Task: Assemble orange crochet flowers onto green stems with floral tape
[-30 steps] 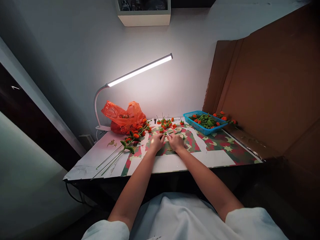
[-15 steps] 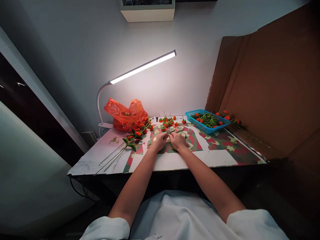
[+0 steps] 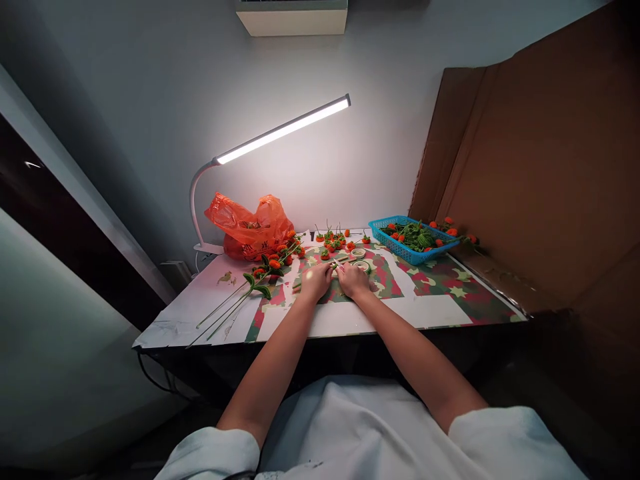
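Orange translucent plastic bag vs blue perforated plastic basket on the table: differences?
The orange translucent plastic bag is crumpled, its top uneven; the blue perforated plastic basket looks stiff, its rim even. The bag bears dark printed characters; the basket shows none. The bag sits left, the basket right. Both rest on the table.

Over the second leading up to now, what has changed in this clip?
Only the view visibly moved: it dipped slightly, so the scene sits a little higher in the picture. The left hand and right hand stay close together over the table; what they grip is too small to make out. No pick-up or release shows. Blue basket, orange bag and lamp stayed put.
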{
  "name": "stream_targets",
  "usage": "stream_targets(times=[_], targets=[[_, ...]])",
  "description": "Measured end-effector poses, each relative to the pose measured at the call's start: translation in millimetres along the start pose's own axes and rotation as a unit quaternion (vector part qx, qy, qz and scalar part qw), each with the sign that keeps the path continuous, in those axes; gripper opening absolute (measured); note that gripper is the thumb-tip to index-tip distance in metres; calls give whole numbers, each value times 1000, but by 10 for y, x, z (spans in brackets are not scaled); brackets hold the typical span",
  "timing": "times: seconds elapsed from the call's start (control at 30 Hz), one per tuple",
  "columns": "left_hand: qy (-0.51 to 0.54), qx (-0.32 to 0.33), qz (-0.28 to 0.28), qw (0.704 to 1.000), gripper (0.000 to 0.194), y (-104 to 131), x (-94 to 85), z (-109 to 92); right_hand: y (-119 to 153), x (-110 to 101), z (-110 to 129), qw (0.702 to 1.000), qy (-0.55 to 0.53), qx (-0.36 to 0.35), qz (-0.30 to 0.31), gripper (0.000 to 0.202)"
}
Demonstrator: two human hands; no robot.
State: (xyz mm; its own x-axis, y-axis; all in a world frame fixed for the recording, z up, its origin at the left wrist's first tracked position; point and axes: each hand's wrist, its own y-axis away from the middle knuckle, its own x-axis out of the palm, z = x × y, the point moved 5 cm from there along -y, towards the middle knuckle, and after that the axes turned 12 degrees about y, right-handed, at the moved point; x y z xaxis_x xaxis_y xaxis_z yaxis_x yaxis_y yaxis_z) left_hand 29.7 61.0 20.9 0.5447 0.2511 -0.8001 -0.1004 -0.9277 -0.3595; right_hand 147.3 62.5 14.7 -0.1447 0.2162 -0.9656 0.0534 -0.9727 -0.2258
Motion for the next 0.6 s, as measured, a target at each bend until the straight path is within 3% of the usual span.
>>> stream_targets(times=[0.6], targets=[[-67, -49, -51, 995, 27, -28, -80, 23, 43, -36, 35, 1000, -2, -20, -4, 37]])
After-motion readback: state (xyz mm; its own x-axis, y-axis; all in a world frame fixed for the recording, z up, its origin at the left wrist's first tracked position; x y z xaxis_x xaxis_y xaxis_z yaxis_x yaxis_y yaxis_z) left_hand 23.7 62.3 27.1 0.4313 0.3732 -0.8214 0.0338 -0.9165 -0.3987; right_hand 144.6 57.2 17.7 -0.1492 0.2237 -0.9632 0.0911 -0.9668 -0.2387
